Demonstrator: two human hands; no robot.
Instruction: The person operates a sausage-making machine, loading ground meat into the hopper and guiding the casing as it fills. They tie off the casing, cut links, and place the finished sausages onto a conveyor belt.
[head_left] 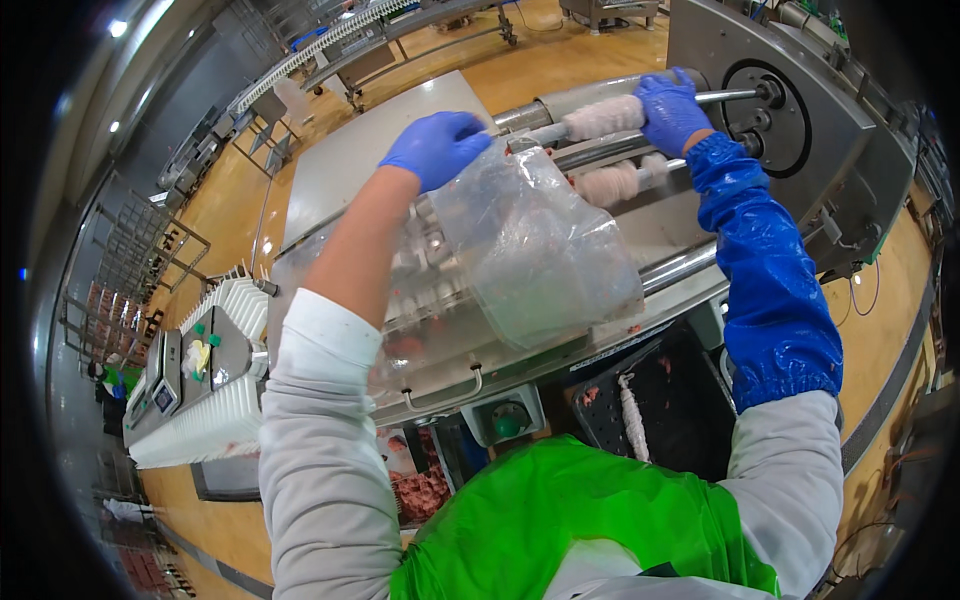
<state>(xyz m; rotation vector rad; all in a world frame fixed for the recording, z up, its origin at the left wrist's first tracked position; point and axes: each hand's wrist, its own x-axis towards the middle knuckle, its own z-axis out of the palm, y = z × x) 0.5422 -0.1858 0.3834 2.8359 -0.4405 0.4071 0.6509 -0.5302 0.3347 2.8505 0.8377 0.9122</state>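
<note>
My left hand (432, 150), in a blue glove, is raised over the steel machine with its fingers curled at the upper corner of a clear plastic bag (545, 245). The crumpled bag hangs down across the machine's front. Farther right, my right hand (672, 108), also gloved in blue, wraps round the right end of a white, pleated sausage casing (605, 117) on a metal tube; its palm side is hidden. A second gathered casing (608, 186), pinkish white, sits on a lower tube just nearer to me.
A large steel housing (800, 110) with a round plate bears the tubes at the right. Below stand a black tray (690, 400) with a casing strip (633, 415) and a container of ground meat (420, 490). At left are a scale (165, 370) and a white slatted conveyor (215, 430).
</note>
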